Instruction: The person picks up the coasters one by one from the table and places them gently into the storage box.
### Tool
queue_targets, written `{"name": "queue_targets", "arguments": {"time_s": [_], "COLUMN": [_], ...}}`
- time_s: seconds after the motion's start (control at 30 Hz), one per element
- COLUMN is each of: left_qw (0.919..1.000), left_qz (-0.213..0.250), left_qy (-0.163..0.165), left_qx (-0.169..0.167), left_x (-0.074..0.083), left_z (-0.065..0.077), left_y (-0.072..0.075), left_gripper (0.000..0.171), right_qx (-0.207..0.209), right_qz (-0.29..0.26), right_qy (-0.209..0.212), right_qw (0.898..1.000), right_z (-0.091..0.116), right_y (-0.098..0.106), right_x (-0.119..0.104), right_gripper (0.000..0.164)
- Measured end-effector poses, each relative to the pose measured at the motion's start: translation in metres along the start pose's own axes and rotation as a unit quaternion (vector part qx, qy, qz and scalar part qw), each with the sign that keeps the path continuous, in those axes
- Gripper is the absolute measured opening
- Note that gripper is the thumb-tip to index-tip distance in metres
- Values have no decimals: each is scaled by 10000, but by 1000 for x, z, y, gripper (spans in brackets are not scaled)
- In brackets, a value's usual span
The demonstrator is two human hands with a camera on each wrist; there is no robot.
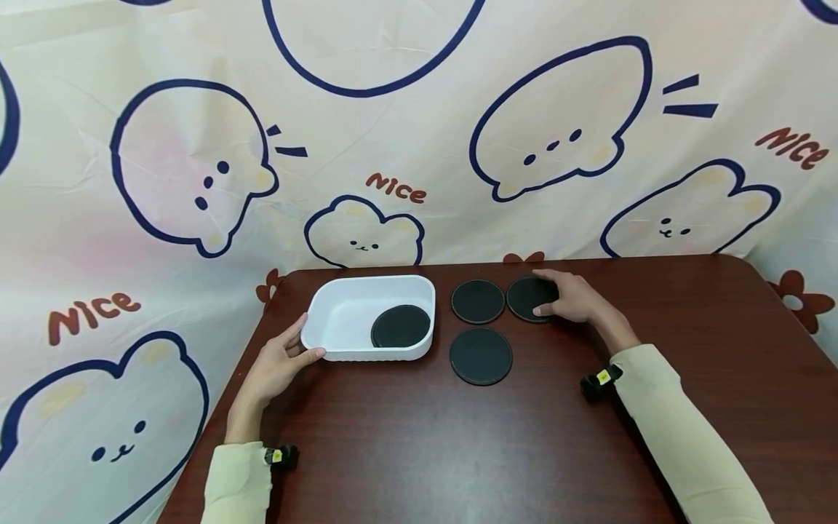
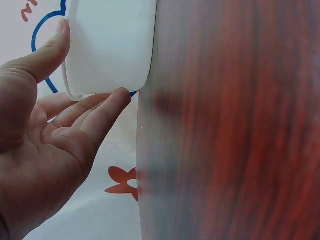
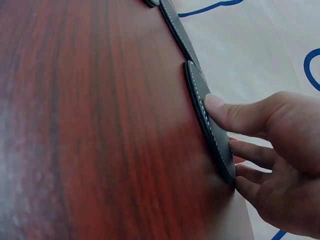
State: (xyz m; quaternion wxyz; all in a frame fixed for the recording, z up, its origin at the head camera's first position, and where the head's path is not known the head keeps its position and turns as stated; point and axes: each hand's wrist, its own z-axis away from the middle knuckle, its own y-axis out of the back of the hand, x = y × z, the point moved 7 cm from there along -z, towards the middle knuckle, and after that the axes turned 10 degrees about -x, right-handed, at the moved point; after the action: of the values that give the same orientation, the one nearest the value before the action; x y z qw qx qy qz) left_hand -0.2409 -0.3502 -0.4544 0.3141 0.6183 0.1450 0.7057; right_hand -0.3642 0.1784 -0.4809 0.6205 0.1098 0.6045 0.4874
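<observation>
Coaster [image 1: 529, 295] at the table's [image 1: 419, 437] far side, its edges gripped between the right hand's [image 1: 577, 297] thumb and fingers; 2 more coasters [image 1: 481, 356] to its left, 1 just beside it; 1 in the tray [image 1: 343, 313], whose left end the left hand [image 1: 275, 366] clasps

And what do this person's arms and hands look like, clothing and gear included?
Both the left hand and right hand are bare, with no gloves or rings showing. Pale cream sleeves reach close to the wrists. At each wrist sits a small black device with a yellow marking, too small to read. No cables are visible.
</observation>
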Motion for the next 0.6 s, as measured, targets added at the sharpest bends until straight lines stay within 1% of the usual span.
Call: {"name": "queue_targets", "arguments": {"time_s": [0.3,0.43,0.6], "left_qw": [10000,10000,9999], "left_qz": [19,10,20], "left_qy": [74,82,102], "left_qx": [-29,-25,-32], "left_x": [-1,-1,-1], "left_z": [0,0,0], "left_y": [0,0,0], "left_gripper": [94,93,93], "right_qx": [394,592,686], "right_qz": [-223,-267,-310], "right_qy": [-155,-303,-541], "right_qw": [9989,9974,9957], "right_z": [0,3,6], "right_y": [5,9,13], "right_x": [0,2,6], "right_gripper": [88,93,93]}}
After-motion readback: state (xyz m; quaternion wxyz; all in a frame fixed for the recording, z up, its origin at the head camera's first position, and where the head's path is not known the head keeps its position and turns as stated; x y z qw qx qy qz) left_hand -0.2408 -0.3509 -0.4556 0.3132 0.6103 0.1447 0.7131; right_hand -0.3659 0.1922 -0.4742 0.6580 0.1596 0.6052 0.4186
